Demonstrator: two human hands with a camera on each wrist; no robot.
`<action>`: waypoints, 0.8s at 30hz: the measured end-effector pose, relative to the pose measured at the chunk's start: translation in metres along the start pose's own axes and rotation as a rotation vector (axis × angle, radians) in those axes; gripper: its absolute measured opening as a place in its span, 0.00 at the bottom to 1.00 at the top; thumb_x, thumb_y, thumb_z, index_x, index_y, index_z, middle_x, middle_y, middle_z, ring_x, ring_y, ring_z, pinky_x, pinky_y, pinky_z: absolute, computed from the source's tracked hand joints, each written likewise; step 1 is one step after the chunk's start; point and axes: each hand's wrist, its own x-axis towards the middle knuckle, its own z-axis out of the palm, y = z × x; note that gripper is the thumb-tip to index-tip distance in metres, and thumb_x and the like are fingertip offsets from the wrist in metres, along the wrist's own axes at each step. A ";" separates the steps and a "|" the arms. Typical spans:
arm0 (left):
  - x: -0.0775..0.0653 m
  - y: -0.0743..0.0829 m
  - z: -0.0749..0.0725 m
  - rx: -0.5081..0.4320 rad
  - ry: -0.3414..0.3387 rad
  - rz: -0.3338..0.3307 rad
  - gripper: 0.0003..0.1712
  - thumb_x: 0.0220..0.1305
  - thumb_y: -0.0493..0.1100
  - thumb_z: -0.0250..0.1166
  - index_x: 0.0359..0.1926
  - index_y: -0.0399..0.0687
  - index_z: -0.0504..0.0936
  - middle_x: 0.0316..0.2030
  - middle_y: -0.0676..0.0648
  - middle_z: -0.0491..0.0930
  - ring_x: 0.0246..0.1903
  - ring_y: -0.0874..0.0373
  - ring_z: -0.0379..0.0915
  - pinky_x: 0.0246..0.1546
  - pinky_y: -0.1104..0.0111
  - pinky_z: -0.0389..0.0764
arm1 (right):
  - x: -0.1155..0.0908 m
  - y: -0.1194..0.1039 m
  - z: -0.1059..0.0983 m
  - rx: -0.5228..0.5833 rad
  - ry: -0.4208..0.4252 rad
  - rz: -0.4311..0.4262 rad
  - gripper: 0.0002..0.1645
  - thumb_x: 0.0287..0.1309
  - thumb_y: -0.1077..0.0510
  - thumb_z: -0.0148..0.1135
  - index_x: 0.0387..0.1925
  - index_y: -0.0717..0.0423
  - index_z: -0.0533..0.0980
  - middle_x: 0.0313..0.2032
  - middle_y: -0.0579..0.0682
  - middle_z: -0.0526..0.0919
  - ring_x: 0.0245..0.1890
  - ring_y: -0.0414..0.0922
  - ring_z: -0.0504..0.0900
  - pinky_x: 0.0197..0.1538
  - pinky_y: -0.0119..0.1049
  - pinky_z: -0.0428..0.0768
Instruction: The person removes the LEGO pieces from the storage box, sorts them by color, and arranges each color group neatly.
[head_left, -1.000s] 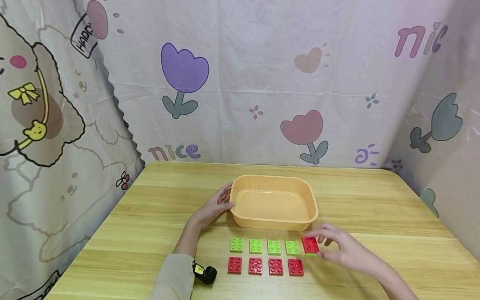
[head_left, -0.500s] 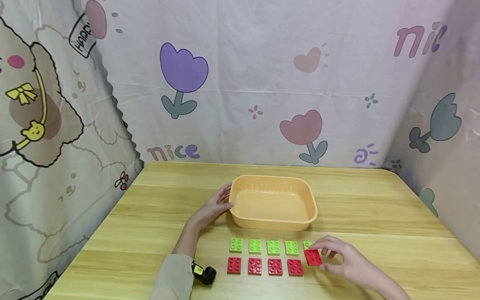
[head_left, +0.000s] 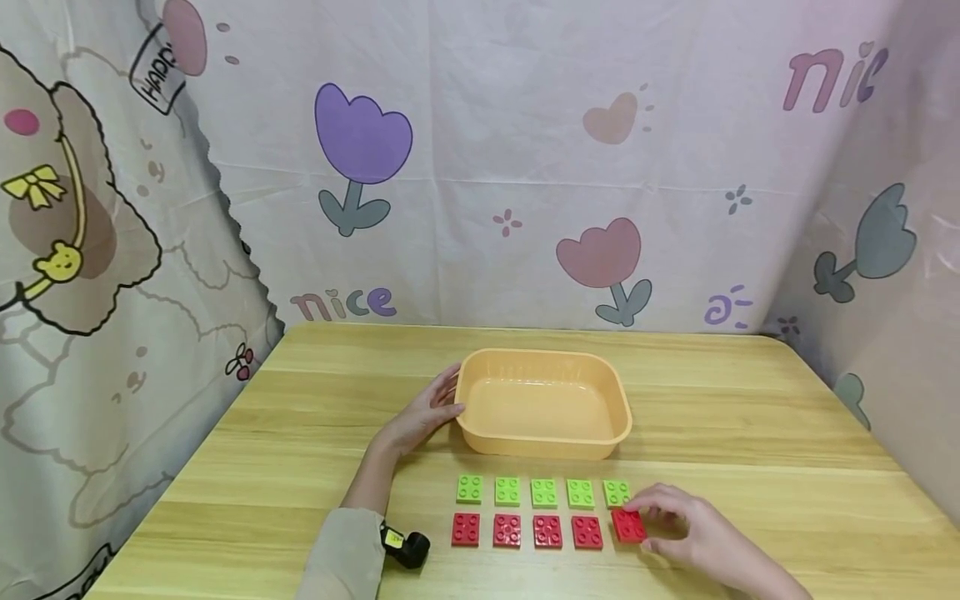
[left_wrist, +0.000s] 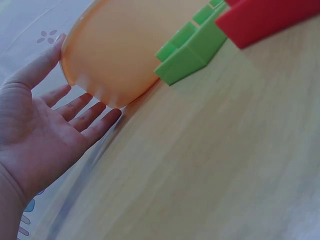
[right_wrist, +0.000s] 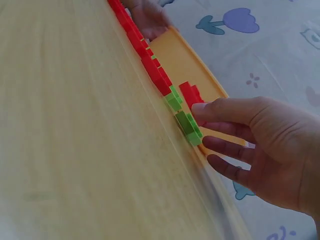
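A red toy building brick (head_left: 628,526) is pinched between the thumb and fingers of my right hand (head_left: 686,529), at the right end of a row of red bricks (head_left: 547,532). Just behind runs a row of lime green bricks (head_left: 543,493), studs up. In the right wrist view the pinched brick (right_wrist: 191,95) shows at the thumb tip, the other fingers spread apart. My left hand (head_left: 425,417) rests against the left end of an orange plastic basin (head_left: 540,448). In the left wrist view its thumb is at the rim and its straight fingers lie along the wall.
The basin stands on a wooden table (head_left: 315,450), behind the bricks. A black device with a yellow label (head_left: 407,548) sits by the left wrist, near the front left of the rows. A printed curtain (head_left: 480,167) hangs behind the table.
My right hand has brought the red brick from over the rightmost green brick toward the front, level with the red row. That green brick now shows. The left hand stays at the basin.
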 end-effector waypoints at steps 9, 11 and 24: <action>0.001 -0.002 -0.001 -0.006 0.001 0.000 0.44 0.61 0.29 0.56 0.71 0.44 0.42 0.69 0.39 0.41 0.67 0.47 0.39 0.61 0.62 0.58 | -0.002 0.008 0.004 -0.010 0.009 -0.020 0.20 0.50 0.50 0.67 0.46 0.49 0.77 0.41 0.40 0.77 0.37 0.37 0.74 0.40 0.29 0.76; 0.001 -0.002 -0.002 -0.004 -0.001 0.003 0.43 0.61 0.29 0.56 0.71 0.44 0.42 0.69 0.39 0.41 0.67 0.46 0.40 0.61 0.62 0.58 | -0.002 0.009 0.005 -0.014 0.010 -0.030 0.20 0.50 0.50 0.67 0.46 0.49 0.77 0.40 0.40 0.77 0.37 0.37 0.74 0.40 0.29 0.76; 0.002 -0.002 -0.003 -0.004 -0.013 -0.002 0.43 0.61 0.28 0.55 0.71 0.44 0.41 0.70 0.39 0.40 0.67 0.47 0.39 0.61 0.61 0.58 | -0.001 0.009 0.006 -0.058 -0.032 0.047 0.21 0.50 0.46 0.66 0.47 0.47 0.78 0.43 0.40 0.76 0.41 0.35 0.73 0.43 0.28 0.75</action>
